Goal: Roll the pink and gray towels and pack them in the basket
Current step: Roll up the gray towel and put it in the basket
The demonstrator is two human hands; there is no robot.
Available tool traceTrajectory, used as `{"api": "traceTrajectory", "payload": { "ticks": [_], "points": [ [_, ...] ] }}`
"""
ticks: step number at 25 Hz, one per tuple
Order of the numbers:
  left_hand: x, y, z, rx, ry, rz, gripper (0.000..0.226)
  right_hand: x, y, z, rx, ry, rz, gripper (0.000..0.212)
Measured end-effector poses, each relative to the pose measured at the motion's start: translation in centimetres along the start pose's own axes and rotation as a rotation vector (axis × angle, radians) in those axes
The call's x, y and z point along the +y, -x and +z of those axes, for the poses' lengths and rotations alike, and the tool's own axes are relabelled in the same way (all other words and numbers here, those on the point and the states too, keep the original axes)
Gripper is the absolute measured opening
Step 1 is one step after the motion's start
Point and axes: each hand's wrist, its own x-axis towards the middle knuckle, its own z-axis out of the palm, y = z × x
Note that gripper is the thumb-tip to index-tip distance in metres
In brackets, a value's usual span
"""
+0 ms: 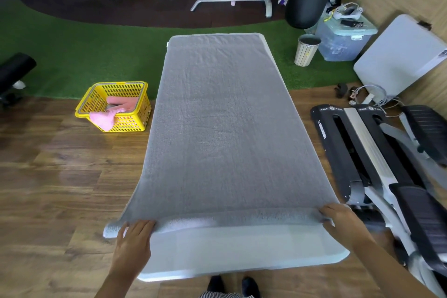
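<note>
- Gripping the near rolled edge of the gray towel [222, 128], left hand [132, 239] and right hand [343, 221] each clutch one end.
- Beyond the grip, the towel lies flat on the white table [242, 256].
- Left of the grip, the yellow basket [125, 123] holds the pink towel [106, 118], one corner draped over its rim.
</note>
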Motion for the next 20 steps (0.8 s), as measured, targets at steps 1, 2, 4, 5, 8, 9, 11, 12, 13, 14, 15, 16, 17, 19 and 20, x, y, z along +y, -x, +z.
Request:
{"api": "traceTrajectory", "payload": {
  "ticks": [1,2,4,5,8,9,11,12,13,14,15,16,17,19,20],
  "points": [
    [0.0,0.1,-0.2,-0.013,-0.001,0.016,0.044,0.2,-0.2,-0.1,-0.022,-0.007,-0.007,0.027],
    [-0.3,0.2,-0.3,-0.027,-0.003,0.033,0.049,0.5,-0.4,-0.1,-0.056,-0.009,-0.013,0.015],
    [-0.8,0.5,-0.4,-0.039,-0.02,0.066,0.053,1.1,-0.5,-0.1,-0.095,-0.005,-0.01,0.005],
    [-1.0,0.4,-0.5,-0.03,-0.021,0.073,0.052,1.1,-0.5,0.0,-0.086,-0.001,-0.018,0.004],
    [-0.4,0.2,-0.7,0.057,0.002,0.031,0.041,0.7,-0.6,-0.1,-0.015,-0.013,-0.026,0.023],
    [0.0,0.1,-0.7,0.079,0.007,0.024,0.037,0.7,-0.7,0.2,0.011,-0.015,-0.016,0.028],
    [0.5,0.0,-0.7,0.087,0.024,0.034,0.033,0.5,-0.7,0.5,0.026,-0.026,0.011,0.028],
    [0.7,0.0,-0.6,0.083,0.033,0.037,0.033,0.5,-0.6,0.7,0.006,-0.045,0.044,0.027],
    [0.8,-0.1,-0.6,0.074,0.039,0.033,0.035,0.5,-0.4,0.9,-0.01,-0.054,0.074,0.027],
    [0.8,-0.3,-0.6,0.054,0.043,0.029,0.037,0.4,-0.3,1.1,-0.02,-0.055,0.096,0.031],
    [0.9,-0.4,-0.7,0.031,0.039,0.029,0.039,0.2,-0.1,1.1,-0.044,-0.061,0.105,0.036],
    [0.9,-0.5,-0.7,0.009,0.03,0.03,0.041,-0.1,-0.1,1.0,-0.069,-0.065,0.111,0.039],
    [0.9,-0.6,-0.8,-0.009,0.024,0.03,0.042,-0.2,-0.3,0.8,-0.089,-0.065,0.116,0.039],
    [1.1,-0.6,-1.1,-0.034,0.034,0.012,0.04,-0.5,-0.6,0.2,-0.11,-0.059,0.127,0.032],
    [1.2,-0.7,-1.3,-0.038,0.043,0.006,0.038,-0.5,-0.7,0.0,-0.12,-0.05,0.13,0.025]
  ]
}}
